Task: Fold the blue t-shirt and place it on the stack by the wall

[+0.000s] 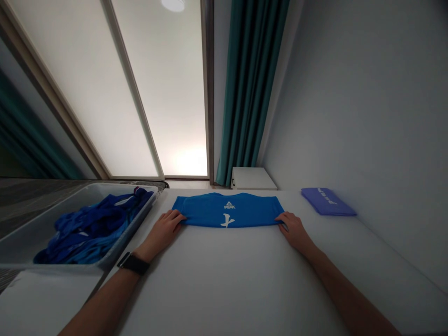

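Observation:
A blue shirt (229, 210) with white print lies folded flat on the white table (238, 280). My left hand (167, 227) rests at its near left corner, fingers curled onto the cloth edge. My right hand (293, 227) sits at the near right corner, fingers closed on the hem. A dark watch (133, 262) is on my left wrist.
A grey bin (21, 242) at the left holds a heap of blue garments (94, 224). A folded purple cloth (327, 201) lies at the far right by the wall. A small white cabinet (254, 178) stands behind the table, below teal curtains (250, 88).

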The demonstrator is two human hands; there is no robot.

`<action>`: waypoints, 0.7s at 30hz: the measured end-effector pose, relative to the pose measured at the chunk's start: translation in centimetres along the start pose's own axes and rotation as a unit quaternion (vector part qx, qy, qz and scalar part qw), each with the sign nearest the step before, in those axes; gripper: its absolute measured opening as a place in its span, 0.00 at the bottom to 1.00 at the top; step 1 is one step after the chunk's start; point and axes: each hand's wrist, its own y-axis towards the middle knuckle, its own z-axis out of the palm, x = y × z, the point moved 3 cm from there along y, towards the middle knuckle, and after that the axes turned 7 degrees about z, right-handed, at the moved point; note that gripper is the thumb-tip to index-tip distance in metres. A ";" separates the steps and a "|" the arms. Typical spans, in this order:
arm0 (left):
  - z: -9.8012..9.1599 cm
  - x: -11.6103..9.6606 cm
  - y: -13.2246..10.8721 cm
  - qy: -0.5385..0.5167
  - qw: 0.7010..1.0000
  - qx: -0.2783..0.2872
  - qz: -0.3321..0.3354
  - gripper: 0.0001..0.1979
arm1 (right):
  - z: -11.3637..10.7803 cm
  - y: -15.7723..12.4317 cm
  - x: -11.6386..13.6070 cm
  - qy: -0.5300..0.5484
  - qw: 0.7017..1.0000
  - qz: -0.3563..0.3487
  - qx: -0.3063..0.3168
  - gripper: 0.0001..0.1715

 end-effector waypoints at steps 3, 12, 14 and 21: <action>0.2 0.3 0.0 -0.007 1.000 -0.002 -0.001 0.13 | 0.0 0.0 0.1 0.007 1.000 0.004 0.001 0.16; 0.1 0.4 0.1 -0.025 1.000 -0.006 -0.003 0.13 | 0.0 0.1 0.0 0.014 1.000 -0.003 0.007 0.16; 0.0 0.4 0.1 -0.030 0.999 -0.010 -0.005 0.13 | 0.0 0.1 0.0 0.023 1.000 -0.001 0.009 0.16; -0.2 0.1 0.2 -0.041 0.999 -0.009 -0.003 0.13 | -0.2 0.0 0.1 0.041 0.999 -0.006 0.013 0.17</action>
